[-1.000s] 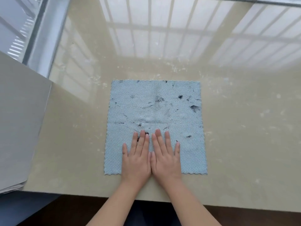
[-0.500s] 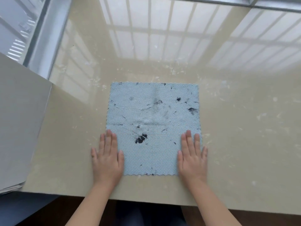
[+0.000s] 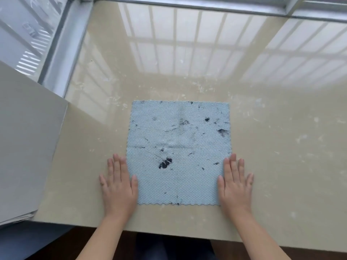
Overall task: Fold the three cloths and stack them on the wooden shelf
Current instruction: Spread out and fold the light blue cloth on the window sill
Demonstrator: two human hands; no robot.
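Observation:
A light blue square cloth [image 3: 178, 147] with dark stains lies spread flat on the glossy beige surface [image 3: 272, 147]. My left hand [image 3: 119, 186] lies flat with straight fingers over the cloth's near left corner and edge. My right hand [image 3: 234, 184] lies flat the same way over the near right corner. Both palms press down, fingers pointing away from me. Only this one cloth is in view; no wooden shelf is visible.
A grey-white panel [image 3: 26, 143] stands at the left, overlapping the surface's edge. A metal window frame [image 3: 62, 44] runs along the far left and back. The surface's front edge [image 3: 169, 232] is close to me, with a dark floor below.
My hands slid apart from the middle of the cloth's near edge to its two near corners, smoothing the cloth flat. The cloth itself stayed in place.

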